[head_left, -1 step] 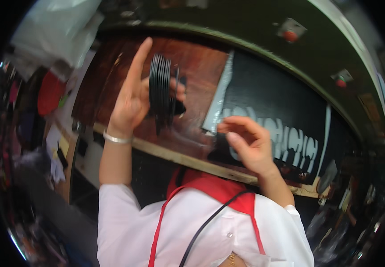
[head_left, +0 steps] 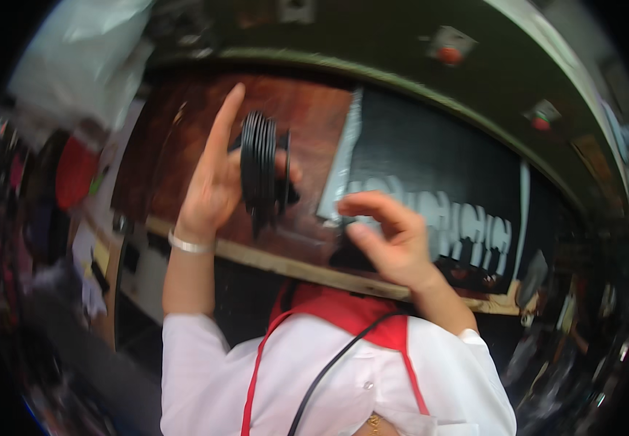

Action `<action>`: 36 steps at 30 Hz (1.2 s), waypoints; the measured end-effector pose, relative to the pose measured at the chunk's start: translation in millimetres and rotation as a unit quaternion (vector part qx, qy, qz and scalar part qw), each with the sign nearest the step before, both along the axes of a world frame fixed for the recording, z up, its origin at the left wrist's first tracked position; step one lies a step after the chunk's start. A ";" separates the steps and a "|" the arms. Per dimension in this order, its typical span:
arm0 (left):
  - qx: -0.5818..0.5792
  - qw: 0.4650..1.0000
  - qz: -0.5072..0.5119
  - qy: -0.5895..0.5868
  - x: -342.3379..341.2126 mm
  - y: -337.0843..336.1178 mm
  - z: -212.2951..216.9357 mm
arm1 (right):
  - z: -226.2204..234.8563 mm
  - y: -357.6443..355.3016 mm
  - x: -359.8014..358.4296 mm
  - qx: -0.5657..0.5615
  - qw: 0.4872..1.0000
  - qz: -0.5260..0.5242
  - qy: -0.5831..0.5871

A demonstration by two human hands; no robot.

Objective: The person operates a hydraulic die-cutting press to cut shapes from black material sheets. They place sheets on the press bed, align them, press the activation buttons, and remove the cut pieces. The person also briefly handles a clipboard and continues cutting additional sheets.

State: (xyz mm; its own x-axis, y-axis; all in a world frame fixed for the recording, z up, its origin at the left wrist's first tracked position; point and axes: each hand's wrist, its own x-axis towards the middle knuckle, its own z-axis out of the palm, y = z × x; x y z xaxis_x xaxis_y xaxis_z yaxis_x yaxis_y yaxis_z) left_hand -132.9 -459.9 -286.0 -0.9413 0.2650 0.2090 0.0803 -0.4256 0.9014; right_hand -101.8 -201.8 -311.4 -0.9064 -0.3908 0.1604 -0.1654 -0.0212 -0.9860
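My left hand (head_left: 211,190) is raised over a reddish-brown tabletop (head_left: 303,94), its index finger stretched upward. Hung between its thumb side and the other fingers is a bundle of thin black curved strips (head_left: 258,163); their exact kind is unclear. Fingertips show on the bundle's far side. My right hand (head_left: 402,243) hovers at the near left edge of a black sheet (head_left: 438,138), thumb and index finger curved with a gap between them. A dark patch lies below those fingertips, too blurred to name. Pale curved shapes (head_left: 474,232) run in a row along the sheet's near side.
A whitish strip (head_left: 343,156) borders the black sheet on the left. The table has a pale wooden front edge (head_left: 285,265). Red buttons (head_left: 449,54) sit on the dark green surface behind. Clear plastic (head_left: 82,65) hangs at far left, above a red rounded object (head_left: 76,173).
The whole view has shifted slightly, with the table further left. My left hand and the black strips sit a little lower in the picture. My right hand appears slightly further left.
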 end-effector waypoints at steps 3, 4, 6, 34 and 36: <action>-0.081 0.996 -0.005 -0.023 27.9 56.1 5.1 | 12.6 -2.2 13.4 0.042 0.988 -0.051 0.143; -0.064 0.997 -0.041 0.013 35.4 74.9 4.7 | 14.0 4.9 21.7 0.055 0.986 -0.061 0.145; -0.107 0.991 -0.081 0.001 50.6 109.3 2.9 | 10.8 17.3 38.8 0.169 0.979 -0.082 0.079; -0.029 0.878 -0.464 0.112 130.2 271.3 -27.1 | -28.8 67.6 214.9 -0.409 0.889 -0.206 0.001; -0.013 0.875 -0.472 0.106 116.7 240.3 -39.6 | -41.3 34.9 198.5 -0.400 0.901 -0.170 0.018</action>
State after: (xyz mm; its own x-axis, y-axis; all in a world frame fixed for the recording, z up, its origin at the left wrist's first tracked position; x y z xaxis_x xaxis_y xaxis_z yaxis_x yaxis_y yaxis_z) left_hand -16.2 -219.6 -325.5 -0.2420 0.9109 0.3342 -0.1295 -0.3717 0.9193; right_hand 96.8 -166.9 -352.8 -0.9404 0.1618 0.2993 -0.3281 -0.6641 -0.6718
